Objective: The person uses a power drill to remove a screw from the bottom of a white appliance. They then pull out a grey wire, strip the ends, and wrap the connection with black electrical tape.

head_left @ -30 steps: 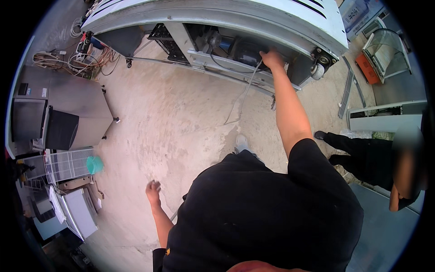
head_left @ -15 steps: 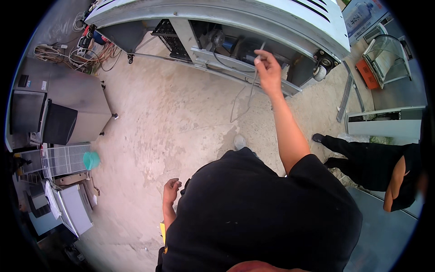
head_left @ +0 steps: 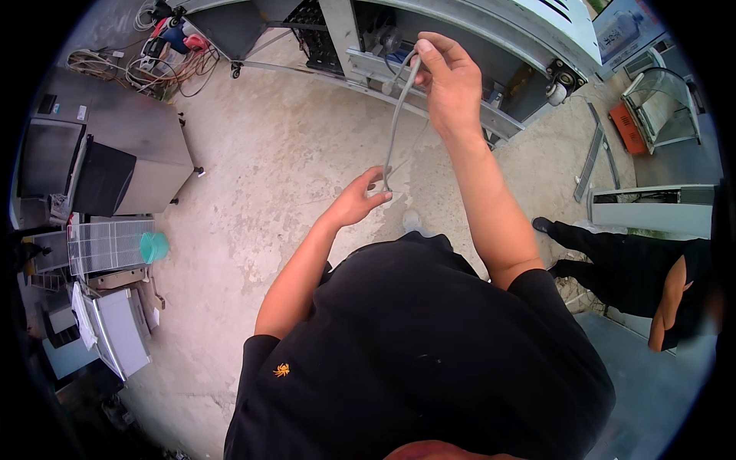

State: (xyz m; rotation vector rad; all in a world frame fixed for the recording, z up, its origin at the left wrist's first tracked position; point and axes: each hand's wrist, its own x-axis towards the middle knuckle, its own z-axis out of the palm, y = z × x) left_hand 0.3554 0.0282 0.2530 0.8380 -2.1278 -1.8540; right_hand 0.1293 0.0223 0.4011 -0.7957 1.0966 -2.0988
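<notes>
A grey cable (head_left: 395, 126) is pinched between the thumb and fingers of my right hand (head_left: 454, 84), raised in front of the open base of a metal cabinet (head_left: 337, 34). From that pinch one stretch of the cable hangs down toward me, and another bends toward the machinery inside the base. My left hand (head_left: 356, 201) is at the lower part of the hanging stretch. Its thumb and fingers are apart, with the cable passing between their tips; no firm grip shows.
Tangled cords (head_left: 146, 73) lie at the far left. Steel cabinets (head_left: 123, 146), a wire rack (head_left: 111, 245) and a green bucket (head_left: 154, 247) line the left side. On the right are a person in black (head_left: 621, 268), metal strips (head_left: 590, 157) on the floor and an orange crate (head_left: 627, 129).
My left hand has come up from beside my body to the cable. My right hand has drawn nearer with the cable, which now hangs straighter between both hands.
</notes>
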